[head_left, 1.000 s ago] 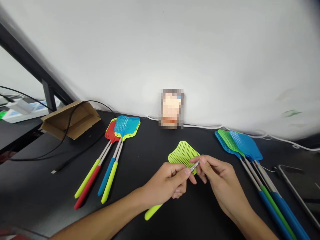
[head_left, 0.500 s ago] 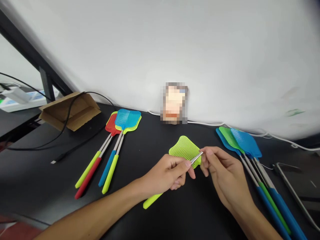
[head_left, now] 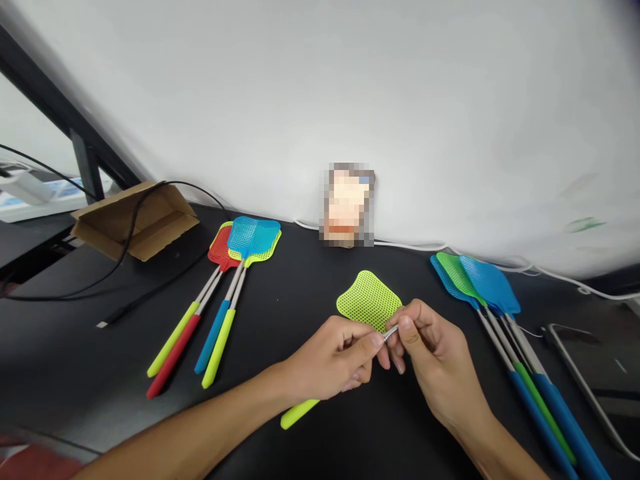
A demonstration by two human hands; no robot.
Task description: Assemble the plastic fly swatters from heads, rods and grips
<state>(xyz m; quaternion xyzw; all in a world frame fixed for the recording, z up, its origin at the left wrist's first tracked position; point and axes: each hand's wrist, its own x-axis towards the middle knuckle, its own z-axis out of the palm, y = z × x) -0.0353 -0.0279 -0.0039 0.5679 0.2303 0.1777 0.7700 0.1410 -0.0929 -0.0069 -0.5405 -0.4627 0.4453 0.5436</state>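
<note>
My left hand (head_left: 337, 357) is closed, pinching a small, slim silver metal tool (head_left: 391, 333) between thumb and forefinger. Its exact kind is hard to make out; ridges show along its side. The thumb and fingers of my right hand (head_left: 433, 353) close on the tool's other end, hiding the tip. Under both hands lies a yellow-green fly swatter (head_left: 367, 298) on the black table, its perforated head beyond my fingers. Its handle (head_left: 300, 413) sticks out below my left wrist, and the shaft between is covered by my hand.
At left lie several fly swatters (head_left: 255, 235) in red, blue and yellow-green. More blue and green swatters (head_left: 487, 283) lie at right, beside a dark glossy device (head_left: 595, 373). An open cardboard box (head_left: 135, 223) and black cable (head_left: 135, 240) are back left. A blurred-out object (head_left: 349, 205) leans on the wall.
My right hand has moved slightly down and left, its fingers now covering the tool's tip. Less of the tool shows between my hands. The swatters stay in place.
</note>
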